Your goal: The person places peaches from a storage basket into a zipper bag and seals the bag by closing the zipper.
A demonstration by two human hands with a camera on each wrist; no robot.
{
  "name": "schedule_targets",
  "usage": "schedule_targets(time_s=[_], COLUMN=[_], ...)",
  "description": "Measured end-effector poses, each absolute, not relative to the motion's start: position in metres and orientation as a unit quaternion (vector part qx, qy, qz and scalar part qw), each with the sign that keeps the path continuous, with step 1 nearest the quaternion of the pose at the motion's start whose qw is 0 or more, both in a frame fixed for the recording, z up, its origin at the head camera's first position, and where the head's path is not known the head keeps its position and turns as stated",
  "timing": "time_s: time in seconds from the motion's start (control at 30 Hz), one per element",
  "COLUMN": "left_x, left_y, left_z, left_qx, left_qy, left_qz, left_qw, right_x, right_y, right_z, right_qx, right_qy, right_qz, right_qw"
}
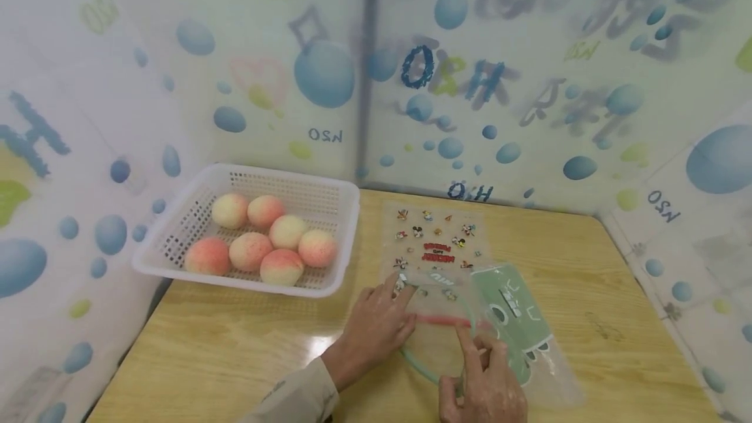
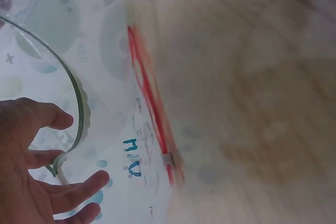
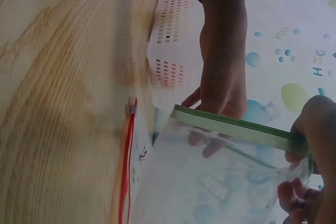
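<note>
A clear zip bag with a green rim is held up between both hands, its mouth spread into a loop. My left hand is at the loop's left side, its fingers apart; in the right wrist view some fingers show through the clear plastic. My right hand pinches the green rim at the other side. A green cartoon-face print lies at the right; whether it belongs to this bag I cannot tell. Beyond the hands, a clear bag with small cartoon prints and a red zip lies flat.
A white perforated basket holding several pink and cream peaches stands on the table's left. The wooden table backs onto patterned walls, with more wall on both sides.
</note>
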State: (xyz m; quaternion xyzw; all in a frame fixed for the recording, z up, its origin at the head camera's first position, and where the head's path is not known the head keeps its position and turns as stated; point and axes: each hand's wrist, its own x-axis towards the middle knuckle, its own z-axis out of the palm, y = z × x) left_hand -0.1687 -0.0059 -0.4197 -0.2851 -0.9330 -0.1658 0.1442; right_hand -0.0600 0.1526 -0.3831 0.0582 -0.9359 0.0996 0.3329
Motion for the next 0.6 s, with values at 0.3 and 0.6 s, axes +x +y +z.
schedule_targets(time_s=[0.3, 0.6], left_x=[-0.1753, -0.1789], left_y=[-0.001, -0.0064], left_z=[-0.4108, -0.4132], left_qx=[-0.279, -0.291], left_qy=[-0.934, -0.941], left_qz=[-0.163, -0.134], left_qw=[0.152, 0.106], right_x=[-0.0648, -0.0641], right_y=[0.1425, 0.1499], right_z=[-0.3902, -0.3905], right_qx=[0.119, 0.064], right_qy=[-0.93, -0.954], right_qz=[0.109, 0.086], right_qw=[0.33, 0.279])
